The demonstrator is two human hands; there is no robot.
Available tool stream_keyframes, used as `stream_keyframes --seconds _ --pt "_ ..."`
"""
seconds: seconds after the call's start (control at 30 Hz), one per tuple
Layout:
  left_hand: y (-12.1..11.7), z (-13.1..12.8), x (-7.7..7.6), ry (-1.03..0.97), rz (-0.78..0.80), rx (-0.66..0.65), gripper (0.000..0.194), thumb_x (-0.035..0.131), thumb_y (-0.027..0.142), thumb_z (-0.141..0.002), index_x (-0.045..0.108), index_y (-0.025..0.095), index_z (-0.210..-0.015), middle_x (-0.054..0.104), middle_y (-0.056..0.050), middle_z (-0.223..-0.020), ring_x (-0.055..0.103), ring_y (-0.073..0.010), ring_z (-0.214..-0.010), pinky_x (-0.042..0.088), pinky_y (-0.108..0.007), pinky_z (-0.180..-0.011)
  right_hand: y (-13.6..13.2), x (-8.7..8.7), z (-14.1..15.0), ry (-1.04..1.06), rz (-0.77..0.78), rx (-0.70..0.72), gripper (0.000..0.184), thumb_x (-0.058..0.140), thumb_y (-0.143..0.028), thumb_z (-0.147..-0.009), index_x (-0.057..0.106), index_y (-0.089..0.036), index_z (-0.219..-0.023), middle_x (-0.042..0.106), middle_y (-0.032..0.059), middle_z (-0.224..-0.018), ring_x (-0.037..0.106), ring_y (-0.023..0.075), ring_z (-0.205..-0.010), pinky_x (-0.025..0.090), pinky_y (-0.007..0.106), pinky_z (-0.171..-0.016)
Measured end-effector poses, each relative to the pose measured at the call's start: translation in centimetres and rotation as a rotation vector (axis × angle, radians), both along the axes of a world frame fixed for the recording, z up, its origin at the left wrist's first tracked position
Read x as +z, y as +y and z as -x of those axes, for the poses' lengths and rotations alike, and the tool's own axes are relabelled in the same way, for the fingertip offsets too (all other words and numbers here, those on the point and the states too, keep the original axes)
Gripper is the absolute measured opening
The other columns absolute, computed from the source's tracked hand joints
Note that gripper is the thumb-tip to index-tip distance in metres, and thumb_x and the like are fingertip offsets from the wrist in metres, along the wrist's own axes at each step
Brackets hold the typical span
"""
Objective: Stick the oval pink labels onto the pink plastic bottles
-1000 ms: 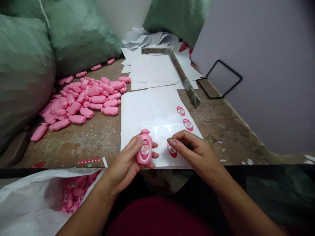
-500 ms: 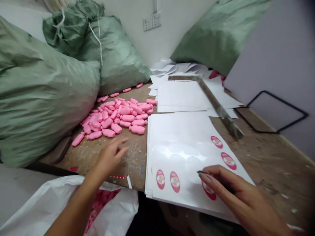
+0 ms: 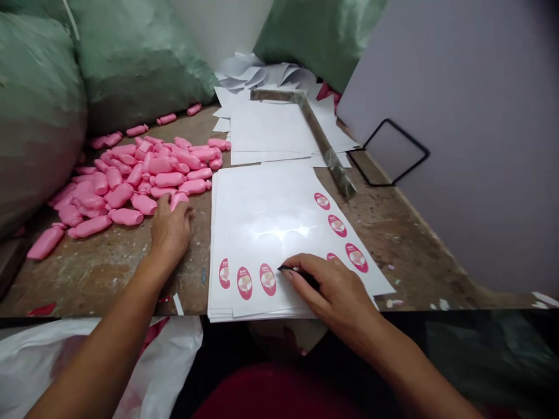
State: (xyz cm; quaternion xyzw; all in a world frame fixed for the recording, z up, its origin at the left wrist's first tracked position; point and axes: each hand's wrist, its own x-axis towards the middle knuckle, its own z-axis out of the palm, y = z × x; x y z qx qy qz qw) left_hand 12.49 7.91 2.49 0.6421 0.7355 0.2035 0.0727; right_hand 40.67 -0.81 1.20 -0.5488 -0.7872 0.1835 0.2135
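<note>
My left hand [image 3: 170, 228] reaches over the brown table and closes its fingers on a small pink bottle [image 3: 178, 199] at the near edge of a heap of pink bottles [image 3: 131, 174]. My right hand [image 3: 334, 288] rests on a stack of white sticker sheets [image 3: 271, 209], fingers curled, pinching a thin dark tool [image 3: 290, 270] whose tip sits beside a pink oval sticker [image 3: 267, 279]. Several more pink oval stickers lie along the sheet's near and right edges.
Big green sacks [image 3: 131, 52] crowd the left and back. Loose white sheets [image 3: 271, 125] and a long metal bar [image 3: 325, 142] lie behind. A white bag [image 3: 39, 361] holding pink bottles hangs below the table edge. A grey board [image 3: 471, 128] stands at right.
The labelled bottle that my left hand held is gone from it; that hand has reached left to the heap and closed on a new bottle. My right hand stayed on the sheet.
</note>
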Motion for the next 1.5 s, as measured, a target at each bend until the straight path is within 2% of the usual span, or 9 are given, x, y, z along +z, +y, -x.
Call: stream_keyframes --seconds 0.1,0.2,0.27,0.33,0.53,0.93,1.1,1.23,1.5 --pt "-2.6 -2.0 1.0 -0.486 -0.037 -0.002 0.044 0.056 0.027 -0.087 0.054 0.026 -0.132 0.056 -0.008 -0.136 0.057 -0.0281 -0.121 0.047 -0.04 -0.101 0.1 -0.1 0.4 -0.051 -0.067 0.008 0.018 0.048 -0.025 -0.094 0.067 -0.023 -0.095 0.076 0.0014 -0.079 0.061 0.0183 -0.06 0.037 0.032 -0.065" --pt "-5.0 -5.5 1.7 -1.249 0.185 0.043 0.063 0.076 0.021 -0.069 0.054 0.027 -0.129 0.064 -0.004 -0.12 0.068 -0.0205 -0.097 0.055 -0.03 -0.081 0.2 -0.1 0.9 -0.101 -0.119 -0.002 0.015 0.05 -0.025 -0.094 0.064 -0.022 -0.092 0.075 0.0002 -0.073 0.056 0.0167 -0.054 0.031 0.031 -0.063" --pt "-5.9 -7.7 1.9 -1.504 0.37 0.091 0.056 0.079 0.017 -0.065 0.06 0.02 -0.117 0.067 -0.004 -0.103 0.07 -0.0197 -0.092 0.055 -0.029 -0.08 0.3 -0.1 1.2 -0.113 -0.127 0.004 0.013 0.051 -0.025 -0.094 0.063 -0.021 -0.09 0.074 -0.0004 -0.073 0.054 0.016 -0.052 0.03 0.031 -0.063" --pt "-6.3 -9.1 1.7 -1.609 0.432 0.125 0.047 0.078 0.015 -0.067 0.061 0.018 -0.112 0.068 -0.004 -0.094 0.07 -0.02 -0.093 0.055 -0.029 -0.082 0.3 -0.1 1.3 -0.119 -0.119 0.017 0.012 0.052 -0.024 -0.094 0.063 -0.021 -0.09 0.074 -0.0008 -0.072 0.053 0.0156 -0.051 0.029 0.031 -0.065" --pt "-6.0 -9.6 0.9 -1.618 0.422 0.128 0.043 0.075 0.014 -0.071 0.059 0.018 -0.11 0.072 -0.005 -0.09 0.068 -0.0184 -0.093 0.051 -0.028 -0.084 0.4 -0.3 1.4 -0.133 -0.123 0.01 0.014 0.051 -0.023 -0.095 0.064 -0.02 -0.089 0.074 -0.0004 -0.072 0.051 0.0153 -0.05 0.027 0.031 -0.066" --pt "-5.8 -9.6 1.0 -1.623 0.476 0.137 0.024 0.07 0.022 -0.08 0.063 0.015 -0.103 0.069 -0.006 -0.086 0.061 -0.0144 -0.078 0.048 -0.026 -0.074 0.1 -0.4 2.1 -0.174 -0.192 -0.014 0.018 0.05 -0.025 -0.096 0.063 -0.02 -0.086 0.073 0.0008 -0.068 0.048 0.0155 -0.049 0.027 0.032 -0.065" --pt "-5.6 -9.3 0.8 -1.659 0.505 0.11 0.027 0.071 0.023 -0.08 0.062 0.015 -0.105 0.07 -0.006 -0.087 0.062 -0.0147 -0.077 0.05 -0.027 -0.074 0.5 -0.2 2.2 -0.088 -0.119 -0.02 0.018 0.049 -0.025 -0.095 0.064 -0.021 -0.086 0.071 -0.0007 -0.065 0.053 0.0157 -0.051 0.03 0.031 -0.064" --pt "-5.6 -9.2 0.7 -1.706 0.477 0.131 0.023 0.066 0.019 -0.084 0.061 0.015 -0.106 0.071 -0.007 -0.087 0.066 -0.0166 -0.083 0.053 -0.028 -0.078 0.5 0.0 1.9 -0.014 -0.085 -0.007 0.017 0.051 -0.026 -0.094 0.064 -0.022 -0.085 0.07 -0.0025 -0.064 0.054 0.0152 -0.052 0.03 0.029 -0.063" --pt "-5.6 -9.0 0.5 -1.787 0.442 0.196 0.019 0.061 0.024 -0.091 0.06 0.016 -0.108 0.072 -0.008 -0.084 0.071 -0.0196 -0.089 0.055 -0.036 -0.091 0.3 -0.3 2.0 -0.201 -0.138 -0.004 0.015 0.053 -0.028 -0.094 0.062 -0.02 -0.086 0.074 -0.0002 -0.07 0.051 0.0148 -0.049 0.027 0.033 -0.067"
